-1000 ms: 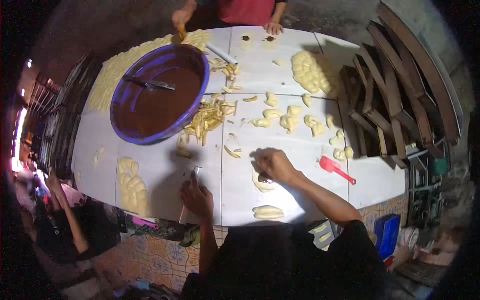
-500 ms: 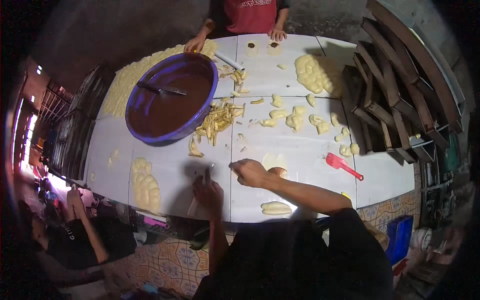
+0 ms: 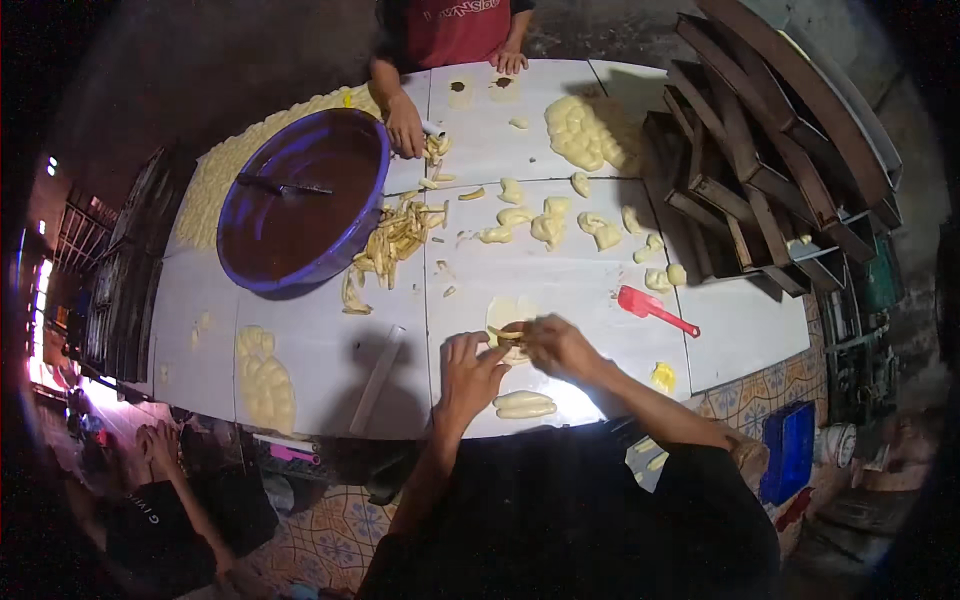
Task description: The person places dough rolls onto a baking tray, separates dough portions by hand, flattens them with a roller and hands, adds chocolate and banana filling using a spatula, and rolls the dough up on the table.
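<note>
A flattened piece of pale dough (image 3: 510, 309) lies on the white tiled table, with brown filling on it. My right hand (image 3: 555, 350) pinches a yellow banana strip (image 3: 500, 331) over the filling. My left hand (image 3: 468, 375) rests at the dough's left edge, fingers bent but apart. Shaped rolls (image 3: 523, 406) lie below the hands. A pale rolling pipe (image 3: 375, 380) lies to the left. A red scoop (image 3: 655, 309) is at the right, near scattered dough lumps (image 3: 550, 228). Banana strips (image 3: 385, 255) are piled beside a purple tub (image 3: 230, 200) of brown mixture.
Stacked dark trays (image 3: 760, 160) occupy the table's right end, near a dough mound (image 3: 575, 130). Dough pieces (image 3: 265, 380) cover parts of the left. A co-worker (image 3: 450, 30) in red reaches toward the tub's rim; another person's arms (image 3: 185, 490) show at lower left. A blue crate (image 3: 785, 450) is below.
My left hand has left the pipe and moved right to the dough. My right hand now holds a banana strip there. The co-worker's hand has come down beside the tub.
</note>
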Demonstrator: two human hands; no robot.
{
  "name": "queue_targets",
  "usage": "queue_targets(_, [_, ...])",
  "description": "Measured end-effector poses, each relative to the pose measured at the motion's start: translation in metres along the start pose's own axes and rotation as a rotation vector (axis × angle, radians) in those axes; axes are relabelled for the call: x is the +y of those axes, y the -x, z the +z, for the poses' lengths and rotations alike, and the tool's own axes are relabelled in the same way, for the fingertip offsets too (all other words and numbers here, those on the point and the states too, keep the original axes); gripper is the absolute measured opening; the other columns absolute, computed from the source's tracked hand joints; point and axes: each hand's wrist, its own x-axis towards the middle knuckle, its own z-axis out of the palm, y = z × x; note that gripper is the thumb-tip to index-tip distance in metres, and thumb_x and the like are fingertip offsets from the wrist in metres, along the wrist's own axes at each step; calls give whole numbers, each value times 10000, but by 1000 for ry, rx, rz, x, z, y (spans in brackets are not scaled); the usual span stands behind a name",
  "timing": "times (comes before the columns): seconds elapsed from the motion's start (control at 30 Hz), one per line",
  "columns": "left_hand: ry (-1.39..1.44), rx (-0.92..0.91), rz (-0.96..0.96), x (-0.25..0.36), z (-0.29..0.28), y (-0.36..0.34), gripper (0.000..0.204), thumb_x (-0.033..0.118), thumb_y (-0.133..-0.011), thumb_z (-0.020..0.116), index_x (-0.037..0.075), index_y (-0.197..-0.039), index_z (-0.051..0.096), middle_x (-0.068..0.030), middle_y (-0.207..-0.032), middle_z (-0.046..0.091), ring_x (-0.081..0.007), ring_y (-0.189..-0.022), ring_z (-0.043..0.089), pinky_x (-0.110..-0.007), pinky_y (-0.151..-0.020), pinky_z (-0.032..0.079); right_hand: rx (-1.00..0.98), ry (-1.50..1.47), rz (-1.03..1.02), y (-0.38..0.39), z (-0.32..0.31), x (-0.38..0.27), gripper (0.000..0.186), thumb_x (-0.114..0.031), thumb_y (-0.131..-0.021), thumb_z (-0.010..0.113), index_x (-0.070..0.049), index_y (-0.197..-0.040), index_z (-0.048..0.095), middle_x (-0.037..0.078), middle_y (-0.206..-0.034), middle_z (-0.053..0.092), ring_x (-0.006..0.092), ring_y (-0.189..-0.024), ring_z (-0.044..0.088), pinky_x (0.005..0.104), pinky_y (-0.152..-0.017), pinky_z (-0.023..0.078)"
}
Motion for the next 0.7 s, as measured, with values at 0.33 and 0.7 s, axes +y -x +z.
queue_targets(0.33, [190,335,-261,-13,41,-33,68,0,-798,697,47,-846,702,-97,-906,574,-318,-946,521,-456,-863,413,331,-160,392,-8,26,6,148,35,-854,615,-7,-954,715,173,-903,638,355,-880,623,424,-772,522])
queue_targets(0.7, [3,95,-23,-6,22,-33,340,-15,-817,640,-18,-1154,684,-158,-1115,582,-350,-1081,498,-502,-996,361,22,143,-22,3,29,24,404,-34,-858,662,13,-1251,587,204,-1175,602,395,-1095,554,476,-938,496])
